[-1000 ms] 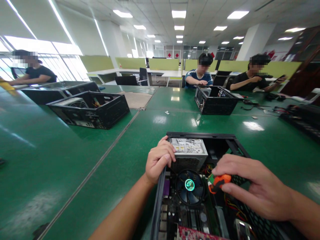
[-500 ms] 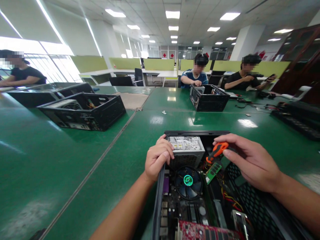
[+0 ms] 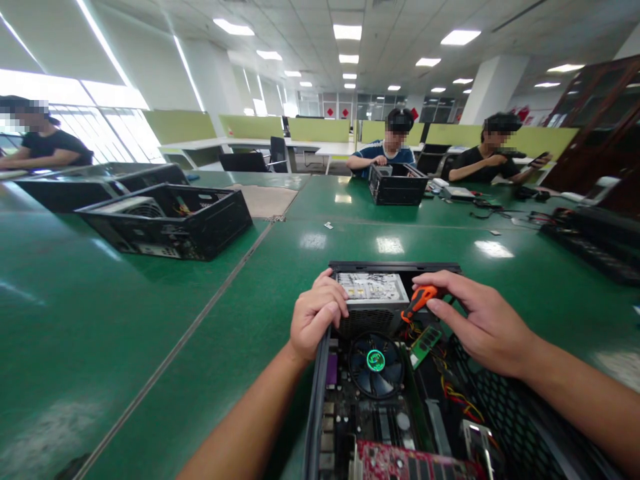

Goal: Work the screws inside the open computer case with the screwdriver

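An open computer case (image 3: 320, 393) lies in front of me on the green table. My left hand (image 3: 316, 313) is wrapped over its left rim, with the fingers resting on the silver power supply (image 3: 373, 288). Between the thumb and fingers of my right hand (image 3: 480, 320) is an orange and black screwdriver (image 3: 423, 301), tilted beside the power supply's right side. Its tip is hard to make out. Below it is a green memory module (image 3: 425, 347). Nearer to me are a round cooling fan (image 3: 376, 363) and a red circuit card (image 3: 410, 461).
Another open case (image 3: 200, 230) sits at the left, with more cases behind it. Across the table, a person in blue (image 3: 385, 157) handles a black case (image 3: 397, 187). A person in black (image 3: 493, 157) sits at the right, near cables and a black case (image 3: 595, 243).
My right hand has moved left with the screwdriver, closer to the power supply. My left hand has stayed put. Across the table, the other person's case has shifted back and left.
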Motion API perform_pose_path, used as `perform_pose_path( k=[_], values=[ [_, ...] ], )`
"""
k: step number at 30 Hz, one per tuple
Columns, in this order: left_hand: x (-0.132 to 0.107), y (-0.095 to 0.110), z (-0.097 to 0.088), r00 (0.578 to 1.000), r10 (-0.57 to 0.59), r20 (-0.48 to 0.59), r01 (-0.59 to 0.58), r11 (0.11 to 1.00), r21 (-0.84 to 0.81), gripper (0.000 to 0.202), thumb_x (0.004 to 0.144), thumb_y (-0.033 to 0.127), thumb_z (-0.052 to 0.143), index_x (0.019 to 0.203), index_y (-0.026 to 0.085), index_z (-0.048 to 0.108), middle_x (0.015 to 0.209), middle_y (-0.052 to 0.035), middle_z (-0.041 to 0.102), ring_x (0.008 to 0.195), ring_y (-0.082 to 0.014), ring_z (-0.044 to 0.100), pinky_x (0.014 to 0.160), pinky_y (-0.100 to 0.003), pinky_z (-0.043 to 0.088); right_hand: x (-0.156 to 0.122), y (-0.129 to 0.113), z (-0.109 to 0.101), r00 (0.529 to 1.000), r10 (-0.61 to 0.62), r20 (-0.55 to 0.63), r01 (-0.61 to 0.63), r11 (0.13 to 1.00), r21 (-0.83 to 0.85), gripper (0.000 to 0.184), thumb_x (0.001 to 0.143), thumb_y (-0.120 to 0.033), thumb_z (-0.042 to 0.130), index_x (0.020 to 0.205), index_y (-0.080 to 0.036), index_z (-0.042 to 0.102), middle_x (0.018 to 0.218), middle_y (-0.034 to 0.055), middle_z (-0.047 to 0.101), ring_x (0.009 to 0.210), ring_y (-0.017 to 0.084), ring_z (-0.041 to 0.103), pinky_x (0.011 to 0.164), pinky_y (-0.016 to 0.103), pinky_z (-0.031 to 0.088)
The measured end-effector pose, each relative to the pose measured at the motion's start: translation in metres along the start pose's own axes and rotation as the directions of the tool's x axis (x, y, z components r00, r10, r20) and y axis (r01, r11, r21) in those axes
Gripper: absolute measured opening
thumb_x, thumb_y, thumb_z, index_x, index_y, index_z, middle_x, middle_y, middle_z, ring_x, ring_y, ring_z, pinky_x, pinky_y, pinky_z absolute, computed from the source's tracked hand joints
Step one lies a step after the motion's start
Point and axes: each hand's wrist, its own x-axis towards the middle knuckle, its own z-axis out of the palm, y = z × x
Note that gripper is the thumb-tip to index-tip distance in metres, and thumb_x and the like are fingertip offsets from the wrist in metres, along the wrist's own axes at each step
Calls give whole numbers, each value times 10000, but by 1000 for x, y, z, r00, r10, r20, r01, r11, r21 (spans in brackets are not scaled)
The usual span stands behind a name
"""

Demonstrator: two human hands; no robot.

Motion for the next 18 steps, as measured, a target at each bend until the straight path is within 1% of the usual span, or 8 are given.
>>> perform_pose_path(
  k=[5, 12, 18],
  values=[
    [0, 0, 0, 1000, -9, 1, 9, 1000, -8, 479, 954, 309, 462, 497, 191, 546, 616, -30, 660, 800, -201, 620, 1160, -482, 309, 0, 0, 1, 1000, 1, 27, -1, 1000, -9, 284, 1018, -222, 506, 1291, -271, 564, 1214, 15, 702, 1110, 161, 656, 980, 296, 503],
    [1, 1, 0, 1000, -8, -5, 8, 1000, -7, 490, 957, 334, 461, 494, 196, 540, 609, -32, 656, 793, -201, 618, 1158, -482, 318, 0, -1, 0, 1000, 10, -9, -10, 999, -32, 280, 1016, -228, 494, 1285, -253, 566, 1220, 40, 698, 1108, 186, 659, 961, 318, 520],
    [1, 1, 0, 1000, -9, 2, 9, 1000, 1, 499, 964, 335, 449, 493, 197, 537, 614, -33, 662, 794, -200, 619, 1166, -490, 311, 0, -2, 0, 1000, 10, 4, -10, 999, -33, 282, 1020, -238, 489, 1292, -257, 563, 1215, 35, 701, 1104, 178, 661, 961, 309, 520]
  ],
)
